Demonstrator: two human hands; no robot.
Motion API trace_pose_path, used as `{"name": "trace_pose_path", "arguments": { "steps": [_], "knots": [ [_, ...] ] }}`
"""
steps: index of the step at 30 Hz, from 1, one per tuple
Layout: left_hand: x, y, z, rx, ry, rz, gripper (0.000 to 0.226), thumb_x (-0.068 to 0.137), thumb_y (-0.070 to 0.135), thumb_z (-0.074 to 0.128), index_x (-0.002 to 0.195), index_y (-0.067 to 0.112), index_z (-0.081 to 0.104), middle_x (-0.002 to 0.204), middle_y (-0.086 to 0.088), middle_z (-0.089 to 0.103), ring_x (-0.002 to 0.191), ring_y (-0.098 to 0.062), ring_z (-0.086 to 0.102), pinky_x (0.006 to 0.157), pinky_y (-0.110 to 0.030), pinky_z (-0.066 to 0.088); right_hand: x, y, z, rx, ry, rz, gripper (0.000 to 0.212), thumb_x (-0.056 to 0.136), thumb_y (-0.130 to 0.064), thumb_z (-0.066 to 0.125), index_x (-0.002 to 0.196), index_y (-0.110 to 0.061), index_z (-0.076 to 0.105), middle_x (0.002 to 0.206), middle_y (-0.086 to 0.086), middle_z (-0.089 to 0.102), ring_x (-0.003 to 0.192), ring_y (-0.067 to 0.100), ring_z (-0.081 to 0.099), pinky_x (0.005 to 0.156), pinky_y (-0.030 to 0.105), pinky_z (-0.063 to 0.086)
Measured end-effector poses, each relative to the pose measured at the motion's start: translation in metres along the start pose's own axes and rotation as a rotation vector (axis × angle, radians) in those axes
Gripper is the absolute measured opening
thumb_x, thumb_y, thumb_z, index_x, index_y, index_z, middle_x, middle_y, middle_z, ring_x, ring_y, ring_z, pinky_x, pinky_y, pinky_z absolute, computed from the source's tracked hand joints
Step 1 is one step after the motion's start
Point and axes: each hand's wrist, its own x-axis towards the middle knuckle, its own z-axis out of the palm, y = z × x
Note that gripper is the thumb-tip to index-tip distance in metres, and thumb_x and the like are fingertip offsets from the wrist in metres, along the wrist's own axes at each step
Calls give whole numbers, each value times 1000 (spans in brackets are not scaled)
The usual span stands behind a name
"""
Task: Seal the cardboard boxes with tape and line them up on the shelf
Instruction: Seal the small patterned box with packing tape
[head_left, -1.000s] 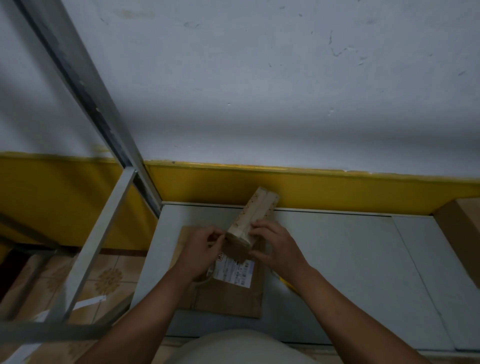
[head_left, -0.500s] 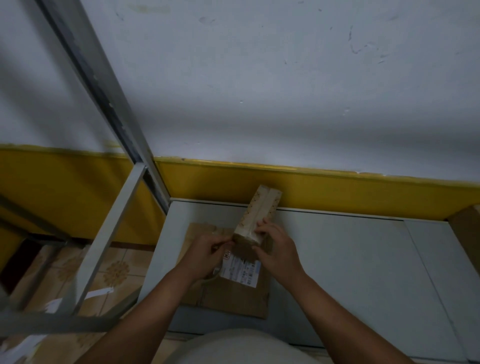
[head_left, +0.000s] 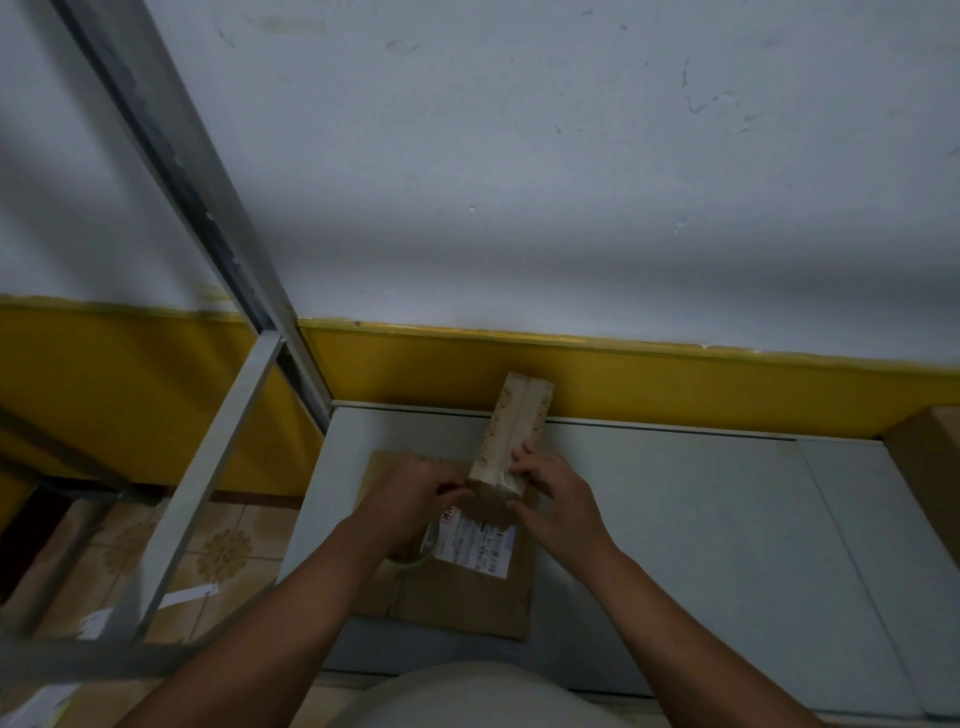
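Box (head_left: 511, 431) stands tilted on flat cardboard (head_left: 467, 597) on the shelf (head_left: 675, 519). Right hand (head_left: 558, 499) fingers curl round its side; left hand (head_left: 410, 493) pinches its near end. Keep the tape (head_left: 415, 556) taut, pressing along the seam.

- White plastered wall (head_left: 519, 156), scuffed and cracked, under dim light
- Yellow painted band (head_left: 675, 384) running along the wall's base
- Patterned beige floor tiles (head_left: 223, 551) at lower left
- White paper strip (head_left: 189, 595) lying on the tiles
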Motion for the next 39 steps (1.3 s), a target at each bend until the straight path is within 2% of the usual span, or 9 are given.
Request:
{"name": "trace_pose_path", "arguments": {
  "steps": [6, 9, 11, 16, 20, 27, 30, 34, 39],
  "knots": [
    [7, 4, 0, 74, -37, 71, 16, 103, 32, 67, 98, 18, 75, 89, -2, 76, 73, -9, 58, 65, -30, 45, -2, 1, 1, -42, 15, 1, 42, 82, -10, 85, 120, -18, 68, 140, -1, 60, 145, 8, 43, 108, 45, 51],
    [2, 6, 4, 49, 26, 69, 13, 99, 26, 73, 90, 17, 73, 79, 0, 72, 66, -5, 52, 57, -18, 36, -3, 0, 3, -53, 5, -9, 42, 83, -10, 83, 121, -19, 67, 140, -1, 59, 145, 8, 42, 109, 45, 51],
    [-2, 6, 6, -28, 32, -29, 13, 95, 29, 78, 89, 18, 75, 80, 6, 71, 68, -5, 57, 59, -23, 45, -4, -1, 2, -62, -8, -26, 40, 84, -12, 82, 121, -20, 66, 141, 1, 59, 146, 10, 43, 110, 46, 50],
    [-4, 16, 8, -411, -36, -318, 33, 80, 50, 87, 98, 30, 68, 91, 11, 72, 85, -2, 68, 75, -29, 60, -7, -4, 2, -68, 7, -35, 40, 85, -14, 81, 122, -18, 65, 144, -4, 53, 146, 9, 40, 111, 43, 49],
    [-2, 44, 10, -705, 35, -430, 38, 93, 53, 73, 124, 35, 59, 116, 17, 66, 107, -4, 66, 84, -32, 63, -7, -8, 1, -37, -47, -8, 53, 80, -20, 86, 128, -22, 64, 149, -9, 49, 147, 7, 37, 119, 37, 39],
    [10, 54, 15, -895, 127, -416, 36, 102, 28, 70, 137, 20, 69, 121, 5, 77, 110, -14, 74, 93, -49, 63, 1, -25, -27, 40, -20, 6, 47, 87, -18, 69, 133, -24, 60, 142, -9, 54, 136, 2, 48, 113, 37, 44],
    [14, 44, -1, -830, 52, -397, 38, 101, 23, 71, 138, 22, 69, 127, 4, 75, 115, -14, 72, 97, -47, 61, 23, -21, -62, -192, -2, -63, 62, 84, -26, 71, 141, -34, 49, 149, -8, 46, 142, 10, 38, 116, 49, 39],
    [34, 30, -21, -551, -162, -282, 41, 100, 17, 71, 141, 18, 68, 135, 4, 70, 123, -9, 65, 109, -37, 53, 54, -23, -100, -709, -362, 34, 118, 73, -43, 87, 162, -40, 9, 171, -14, 3, 158, 17, -10, 124, 55, 6],
    [55, 29, -25, -488, -184, -285, 36, 106, 18, 63, 142, 24, 65, 140, 1, 63, 130, -19, 61, 106, -41, 55, 62, -15, -91, -867, -576, 180, 115, 70, -43, 87, 160, -36, 17, 161, 0, 33, 151, 26, 28, 124, 58, 7]
  ]
}}
